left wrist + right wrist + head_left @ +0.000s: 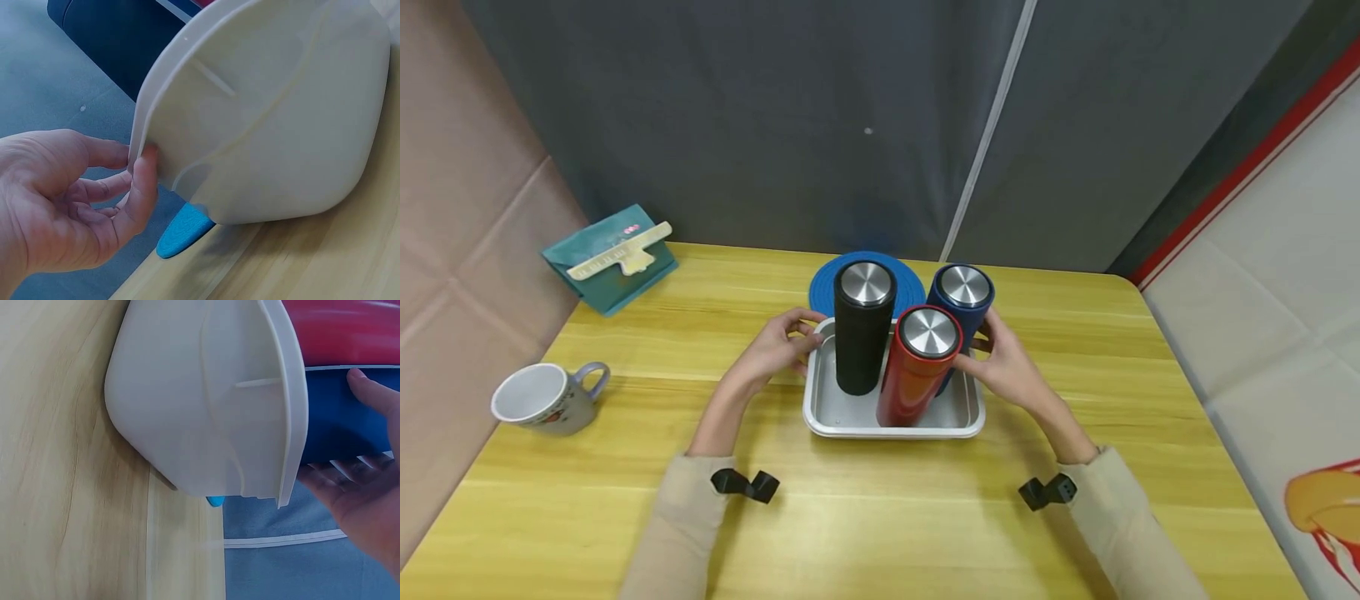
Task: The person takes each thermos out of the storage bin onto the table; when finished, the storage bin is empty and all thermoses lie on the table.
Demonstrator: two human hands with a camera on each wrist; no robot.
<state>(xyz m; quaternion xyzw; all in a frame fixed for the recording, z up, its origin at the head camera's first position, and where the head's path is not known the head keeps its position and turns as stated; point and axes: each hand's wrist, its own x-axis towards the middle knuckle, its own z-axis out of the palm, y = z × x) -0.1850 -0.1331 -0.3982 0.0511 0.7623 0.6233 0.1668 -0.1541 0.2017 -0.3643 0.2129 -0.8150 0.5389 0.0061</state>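
The left hand point(781, 344) is pinching the rim of the tray point(895, 432) lying between the hands; the right hand point(1006, 367) is gripping the blue bottle point(964, 303). Steadying the tray and avoiding the neighbouring red bottle point(917, 371) should be helping.

A white ceramic mug with a lavender handle and a printed motif point(559, 410) stands upright well to the left of the left hand point(778, 343), handle toward it. Farther back, beyond that hand to the left, sits a teal packet point(606, 296) bearing a long cream-coloured clip point(638, 260). Beneath both hands: a yellowish wood-grain table point(887, 517). Beyond them hangs a dark grey cloth curtain point(737, 125) with a narrow pale strip point(996, 117). Well right of the right hand point(1009, 362): a white wall point(1277, 217), red-edged.
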